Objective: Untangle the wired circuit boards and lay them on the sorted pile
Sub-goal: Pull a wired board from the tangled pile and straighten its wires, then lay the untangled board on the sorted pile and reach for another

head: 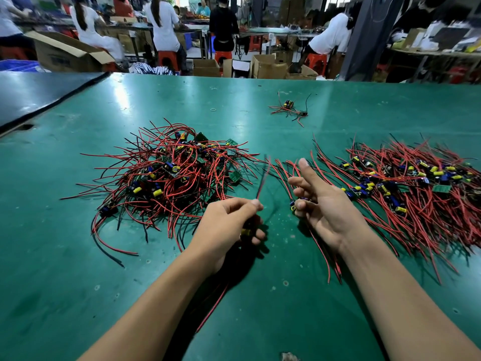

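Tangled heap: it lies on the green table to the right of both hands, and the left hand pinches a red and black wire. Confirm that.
Not right. The head view shows the tangled heap on the green table to the left of both hands; the neat pile lies on the right. The left hand does pinch a red and black wire.

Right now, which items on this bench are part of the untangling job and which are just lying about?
In the job: tangled pile, sorted pile, wired board pinched in the left hand, right hand.
Lying about: small wire clump set apart farther back, rubber band, cardboard boxes behind the table.
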{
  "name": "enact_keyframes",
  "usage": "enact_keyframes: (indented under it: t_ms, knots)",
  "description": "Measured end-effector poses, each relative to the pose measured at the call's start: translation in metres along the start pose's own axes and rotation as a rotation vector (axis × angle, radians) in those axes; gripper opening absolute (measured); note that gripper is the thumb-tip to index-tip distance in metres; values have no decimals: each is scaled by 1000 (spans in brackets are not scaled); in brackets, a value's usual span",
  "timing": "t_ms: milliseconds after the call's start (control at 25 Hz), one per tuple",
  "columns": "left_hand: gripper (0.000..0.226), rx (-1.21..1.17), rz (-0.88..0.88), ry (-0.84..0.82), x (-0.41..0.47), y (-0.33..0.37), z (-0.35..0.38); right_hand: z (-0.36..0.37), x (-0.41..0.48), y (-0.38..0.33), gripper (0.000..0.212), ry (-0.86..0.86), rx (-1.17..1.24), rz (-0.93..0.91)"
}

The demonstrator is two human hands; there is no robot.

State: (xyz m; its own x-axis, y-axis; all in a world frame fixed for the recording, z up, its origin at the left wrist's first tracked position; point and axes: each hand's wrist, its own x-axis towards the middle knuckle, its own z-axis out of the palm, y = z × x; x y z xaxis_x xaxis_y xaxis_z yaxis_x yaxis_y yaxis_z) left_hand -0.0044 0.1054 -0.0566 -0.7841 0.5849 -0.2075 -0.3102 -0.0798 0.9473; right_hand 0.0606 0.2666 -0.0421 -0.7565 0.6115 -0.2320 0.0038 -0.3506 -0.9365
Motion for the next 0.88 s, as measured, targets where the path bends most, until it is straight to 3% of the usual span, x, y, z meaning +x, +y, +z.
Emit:
enact_keyframes:
  t_ms: [200,360,480,720,800,880]
  knots:
    - [50,-284,-118,19,6,11,-5,3,-1,5,60,-24,-118,-56]
    - [62,-349,-123,-31,4,16,-7,5,-5,6,60,-61,-161,-109]
    - [65,-397,-111,-53,6,15,-8,9,-12,6,51,-94,-239,-187]
    - [73,-443,-108,-193,8,14,-8,25,-24,25,34,-119,-802,-472]
    - [68,-412,-109,-219,8,12,-7,26,-23,27,28,-90,-808,-499]
    - [49,-266,-57,-159,9,7,-5,21,-18,26,22,-29,-817,-512]
